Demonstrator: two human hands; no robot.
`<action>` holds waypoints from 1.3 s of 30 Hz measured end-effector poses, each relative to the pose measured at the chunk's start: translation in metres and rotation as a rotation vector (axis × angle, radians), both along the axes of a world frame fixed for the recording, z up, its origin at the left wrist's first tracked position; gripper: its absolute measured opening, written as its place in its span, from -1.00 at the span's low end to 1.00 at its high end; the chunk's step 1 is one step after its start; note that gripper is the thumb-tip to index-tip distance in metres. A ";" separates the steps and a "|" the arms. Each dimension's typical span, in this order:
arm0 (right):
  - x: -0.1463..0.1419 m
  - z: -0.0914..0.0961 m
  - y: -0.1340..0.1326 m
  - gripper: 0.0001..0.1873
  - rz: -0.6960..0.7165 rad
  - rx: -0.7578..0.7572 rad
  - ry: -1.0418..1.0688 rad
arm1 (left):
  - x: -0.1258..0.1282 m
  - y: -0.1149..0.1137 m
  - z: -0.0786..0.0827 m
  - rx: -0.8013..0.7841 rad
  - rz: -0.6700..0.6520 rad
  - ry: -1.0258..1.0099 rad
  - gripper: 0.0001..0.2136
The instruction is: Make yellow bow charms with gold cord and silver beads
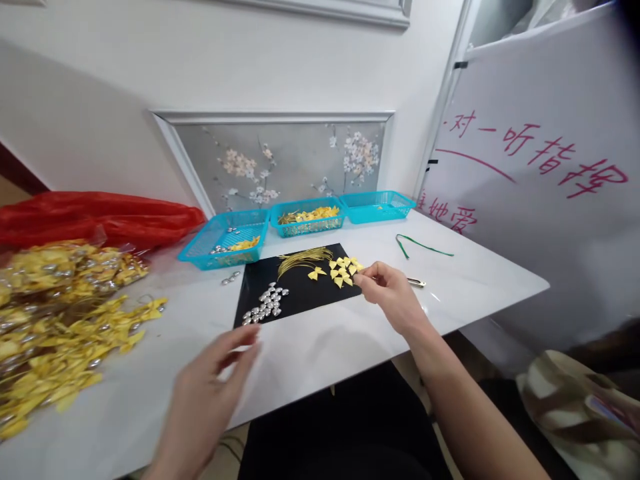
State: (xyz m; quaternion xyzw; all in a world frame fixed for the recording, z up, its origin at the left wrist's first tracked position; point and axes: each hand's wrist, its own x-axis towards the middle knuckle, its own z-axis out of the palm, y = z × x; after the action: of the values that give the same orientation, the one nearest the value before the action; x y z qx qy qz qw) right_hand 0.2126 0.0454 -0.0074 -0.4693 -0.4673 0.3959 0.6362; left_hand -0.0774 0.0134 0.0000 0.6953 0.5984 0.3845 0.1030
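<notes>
My right hand (pixel 387 290) is closed in a pinch at the right edge of a cluster of small yellow ribbon bows (pixel 343 272) on a black mat (pixel 300 293). What its fingertips hold, if anything, is hidden. Near the mat's front left corner, my left hand (pixel 207 387) is slightly blurred, with thumb and forefinger curved and a small gap between them. Just beyond it lies a group of silver oval beads (pixel 265 305). Thin gold wires (pixel 305 259) are spread along the mat's back edge, and one bow (pixel 316 273) sits apart from the cluster.
Three blue baskets (pixel 225 261) line the wall, holding beads and yellow pieces. Heaped yellow bow-and-bead pieces (pixel 75 333) cover the table's left side, before red mesh (pixel 100 217). A green ribbon (pixel 423 248) and a metal tool (pixel 416 283) lie to the right.
</notes>
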 end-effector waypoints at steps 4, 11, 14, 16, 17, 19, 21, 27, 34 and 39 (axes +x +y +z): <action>0.010 -0.003 -0.007 -0.69 -0.016 -0.037 -0.035 | 0.045 0.030 -0.014 -0.092 -0.171 0.099 -0.79; 0.013 -0.012 -0.019 -0.66 0.044 -0.072 -0.028 | 0.064 0.061 -0.009 -0.185 -0.229 0.341 -0.84; 0.010 -0.014 -0.021 -0.67 0.083 -0.080 -0.027 | 0.071 0.068 -0.011 -0.208 -0.206 0.390 -0.80; 0.008 -0.015 -0.023 -0.68 0.115 -0.082 -0.037 | 0.075 0.071 -0.013 -0.219 -0.183 0.384 -0.78; 0.007 -0.016 -0.023 -0.69 0.129 -0.080 -0.043 | 0.077 0.072 -0.013 -0.225 -0.174 0.371 -0.77; 0.004 -0.020 -0.023 -0.72 0.152 -0.070 -0.057 | 0.078 0.071 -0.014 -0.237 -0.167 0.324 -0.78; -0.001 -0.025 -0.021 -0.75 0.172 -0.051 -0.076 | 0.077 0.069 -0.013 -0.248 -0.177 0.248 -0.79; -0.023 -0.037 -0.011 -0.78 0.144 0.031 -0.151 | 0.075 0.057 -0.008 -0.252 -0.291 -0.038 -0.86; -0.041 -0.025 -0.010 -0.82 0.192 0.207 -0.385 | 0.076 0.048 -0.001 -0.279 -0.343 -0.290 -0.83; -0.044 -0.023 -0.009 -0.84 0.204 0.252 -0.433 | 0.072 0.043 0.001 -0.310 -0.330 -0.323 -0.79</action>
State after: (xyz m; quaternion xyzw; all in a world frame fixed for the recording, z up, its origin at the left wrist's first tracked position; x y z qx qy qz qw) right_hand 0.1690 0.0368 -0.0299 -0.4106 -0.6828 0.2869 0.5319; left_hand -0.0056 0.0563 0.0009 0.6889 0.5048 0.3721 0.3635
